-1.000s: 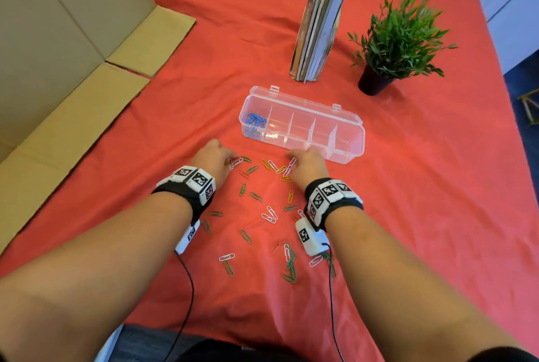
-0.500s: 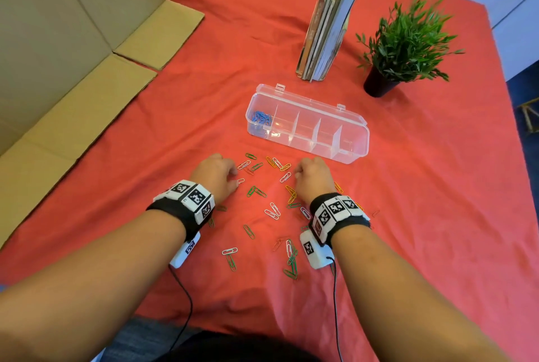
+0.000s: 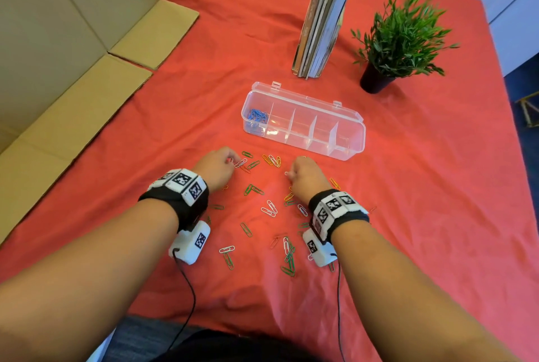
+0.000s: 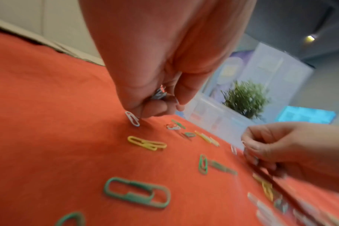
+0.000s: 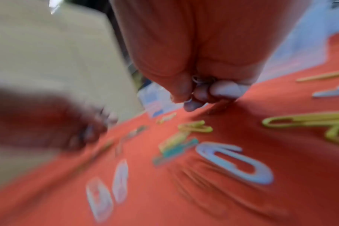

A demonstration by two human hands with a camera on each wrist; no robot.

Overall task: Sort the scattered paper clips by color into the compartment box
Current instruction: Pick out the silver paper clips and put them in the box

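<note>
Gathering white ones, your left hand (image 4: pixel 155 85) clutches several paper clips (image 4: pixel 159 94) while reaching a white clip (image 4: pixel 132 120) at its fingertips; your right hand (image 5: pixel 199 85) pinches clips too, saving trips to the compartment box (image 3: pixel 303 125) just beyond

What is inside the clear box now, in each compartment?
The box stands open. Its leftmost compartment holds blue clips. The other compartments look empty through the clear walls. Glare on the plastic could hide a white clip, so that is not certain.
</note>
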